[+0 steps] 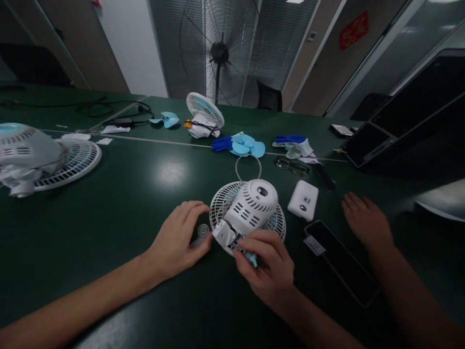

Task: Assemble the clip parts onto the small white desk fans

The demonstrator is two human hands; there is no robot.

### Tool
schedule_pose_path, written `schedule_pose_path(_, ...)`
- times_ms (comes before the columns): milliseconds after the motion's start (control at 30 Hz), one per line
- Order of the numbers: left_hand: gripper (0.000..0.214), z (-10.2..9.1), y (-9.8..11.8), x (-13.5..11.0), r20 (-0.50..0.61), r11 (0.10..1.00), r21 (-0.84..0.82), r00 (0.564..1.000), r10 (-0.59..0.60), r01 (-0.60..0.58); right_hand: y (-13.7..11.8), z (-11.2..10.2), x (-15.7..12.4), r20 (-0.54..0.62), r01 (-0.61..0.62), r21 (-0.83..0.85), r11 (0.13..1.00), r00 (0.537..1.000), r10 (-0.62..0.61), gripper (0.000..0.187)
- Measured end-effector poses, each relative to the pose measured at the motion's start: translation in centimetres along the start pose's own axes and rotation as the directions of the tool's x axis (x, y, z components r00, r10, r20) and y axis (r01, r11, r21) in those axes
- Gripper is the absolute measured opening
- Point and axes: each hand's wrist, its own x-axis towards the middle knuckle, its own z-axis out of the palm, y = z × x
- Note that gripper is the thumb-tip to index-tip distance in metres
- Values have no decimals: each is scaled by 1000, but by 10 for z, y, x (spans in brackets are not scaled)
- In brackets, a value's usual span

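A small white fan [250, 211] lies face down on its round grille, with its motor housing and white bracket [224, 233] facing up. My left hand [178, 237] is curled at the grille's left rim, thumb and index fingertip against it. Between that thumb and index finger is a small grey round piece [203, 230]; I cannot tell whether it is held. My right hand [269, 261] is closed at the bracket, pinching a small light-blue piece [251, 259] whose kind is partly hidden by the fingers.
Another person's hand [366, 220] rests at the right, beside a black phone [341, 261] and white device [303, 199]. Farther back are glasses [292, 166], blue fan blades [248, 145], gloves [290, 140] and another fan [205, 116]. A third fan [47, 157] lies left.
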Motion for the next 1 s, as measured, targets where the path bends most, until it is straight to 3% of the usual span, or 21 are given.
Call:
schedule_pose_path(100,33,2,2,-8,184,989,128,978,-98,75,2,0,2,-75,-34,-26,999,997,32,15)
schedule_pose_path(200,23,5,2,-15,220,996,72,973,-62,48,3,1,0,-60,-18,-21,1000,998,17,15)
schedule_pose_path(400,33,6,3,-21,148,962,-266,989,-18,58,2,1,0,-19,-40,43,998,999,41,16)
schedule_pose_path(533,49,10,6,-28,-12,930,-369,1000,-18,12,0,4,1,20,-37,106,994,999,36,14)
schedule_pose_path(733,36,14,9,-20,-185,928,-373,981,-66,-8,-1,9,0,30,-17,104,994,999,14,26)
schedule_pose_path(867,32,12,8,-11,-199,931,-365,978,-60,-18,-2,8,0,56,47,88,995,997,-52,43)
schedule_pose_path(1000,28,12,6,-6,-116,889,-448,980,-159,92,1,7,-2,63,72,71,995,995,-77,47)
